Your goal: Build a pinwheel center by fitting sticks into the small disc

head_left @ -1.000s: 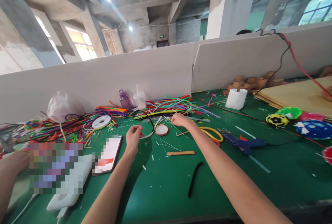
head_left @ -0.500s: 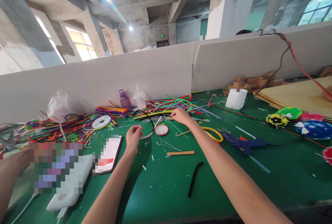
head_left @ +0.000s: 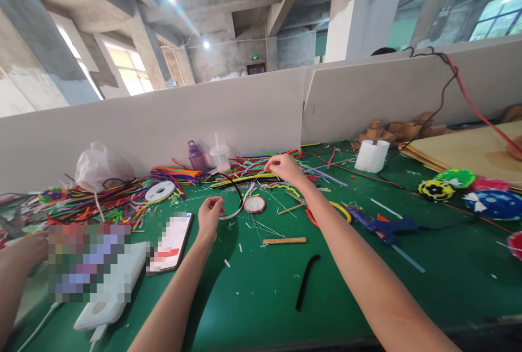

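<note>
My left hand [head_left: 209, 217] hovers just above the green table [head_left: 261, 297], fingers pinched on the end of a curved white strip [head_left: 236, 211] that lies beside a thin black wire loop [head_left: 235, 186]. My right hand [head_left: 285, 169] is raised over the pile of coloured pipe cleaners [head_left: 261, 168] and pinches a thin pale strand [head_left: 261, 183] that runs down toward the table. A small round white disc with a red rim [head_left: 254, 204] lies between the two hands.
A wooden stick [head_left: 284, 241], a black pipe cleaner [head_left: 305, 281], a yellow ring [head_left: 341, 210] and a blue glue gun [head_left: 383, 224] lie right of centre. A phone [head_left: 171, 242] is at left, next to another person's arm [head_left: 16, 265]. A grey partition [head_left: 204, 118] backs the table.
My right hand has lifted up off the table from beside the disc, drawing the thin strand with it. My left hand has stayed in place.
</note>
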The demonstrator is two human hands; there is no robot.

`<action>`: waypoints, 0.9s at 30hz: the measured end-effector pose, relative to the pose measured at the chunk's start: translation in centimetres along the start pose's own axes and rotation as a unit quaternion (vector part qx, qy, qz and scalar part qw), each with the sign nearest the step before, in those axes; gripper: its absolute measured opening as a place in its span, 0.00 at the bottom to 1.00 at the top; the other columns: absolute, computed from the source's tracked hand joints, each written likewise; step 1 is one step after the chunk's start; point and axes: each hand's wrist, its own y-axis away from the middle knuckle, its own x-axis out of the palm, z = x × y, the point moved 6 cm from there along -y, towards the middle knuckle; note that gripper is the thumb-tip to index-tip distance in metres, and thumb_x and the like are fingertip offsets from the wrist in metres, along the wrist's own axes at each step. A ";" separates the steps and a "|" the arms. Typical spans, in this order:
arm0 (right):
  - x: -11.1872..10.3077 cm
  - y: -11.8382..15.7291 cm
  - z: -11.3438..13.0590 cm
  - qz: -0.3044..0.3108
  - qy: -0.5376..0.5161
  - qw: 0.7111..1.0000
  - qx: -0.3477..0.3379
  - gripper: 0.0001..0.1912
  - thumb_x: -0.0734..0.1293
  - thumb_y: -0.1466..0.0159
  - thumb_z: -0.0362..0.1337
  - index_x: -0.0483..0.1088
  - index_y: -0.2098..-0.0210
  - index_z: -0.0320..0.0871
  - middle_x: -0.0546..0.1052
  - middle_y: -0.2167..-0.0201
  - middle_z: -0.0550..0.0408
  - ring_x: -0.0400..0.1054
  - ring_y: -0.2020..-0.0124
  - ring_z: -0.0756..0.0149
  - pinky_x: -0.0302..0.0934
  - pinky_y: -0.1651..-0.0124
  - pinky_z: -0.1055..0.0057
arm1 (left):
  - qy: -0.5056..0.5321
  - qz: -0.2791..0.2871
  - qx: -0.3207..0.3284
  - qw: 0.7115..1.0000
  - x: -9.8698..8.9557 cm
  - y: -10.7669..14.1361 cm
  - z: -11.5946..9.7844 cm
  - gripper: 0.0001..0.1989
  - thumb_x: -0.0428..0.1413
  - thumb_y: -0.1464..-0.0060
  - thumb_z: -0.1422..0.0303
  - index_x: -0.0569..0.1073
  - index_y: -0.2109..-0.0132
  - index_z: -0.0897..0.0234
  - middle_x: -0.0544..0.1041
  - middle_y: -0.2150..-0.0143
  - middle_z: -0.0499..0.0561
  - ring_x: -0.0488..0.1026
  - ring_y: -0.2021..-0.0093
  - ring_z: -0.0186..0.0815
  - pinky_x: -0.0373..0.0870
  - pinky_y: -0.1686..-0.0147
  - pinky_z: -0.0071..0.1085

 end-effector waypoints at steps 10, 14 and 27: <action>0.5 0.3 0.5 0.063 -0.289 0.954 0.039 0.08 0.62 0.53 0.30 0.73 0.76 0.38 0.72 0.81 0.54 0.61 0.79 0.73 0.48 0.80 0.78 | 0.011 0.018 0.046 0.999 0.3 0.4 -1.5 0.13 0.60 0.57 0.59 0.77 0.67 0.64 0.78 0.65 0.53 0.72 0.60 0.39 0.65 0.61 0.30; 1.4 0.5 0.9 0.095 -0.346 0.933 0.039 0.06 0.63 0.54 0.30 0.73 0.77 0.37 0.72 0.80 0.53 0.64 0.77 0.73 0.47 0.79 0.78 | 0.060 0.092 0.065 0.992 1.6 1.1 -2.5 0.18 0.59 0.53 0.57 0.78 0.58 0.64 0.78 0.54 0.57 0.71 0.51 0.43 0.65 0.54 0.34; 1.8 1.0 1.0 0.128 -0.400 0.905 0.061 0.06 0.65 0.53 0.32 0.72 0.76 0.36 0.73 0.79 0.53 0.65 0.76 0.72 0.48 0.80 0.78 | 0.026 0.073 0.067 0.995 1.4 0.8 -2.3 0.16 0.63 0.61 0.56 0.77 0.69 0.65 0.76 0.68 0.52 0.71 0.63 0.37 0.65 0.61 0.29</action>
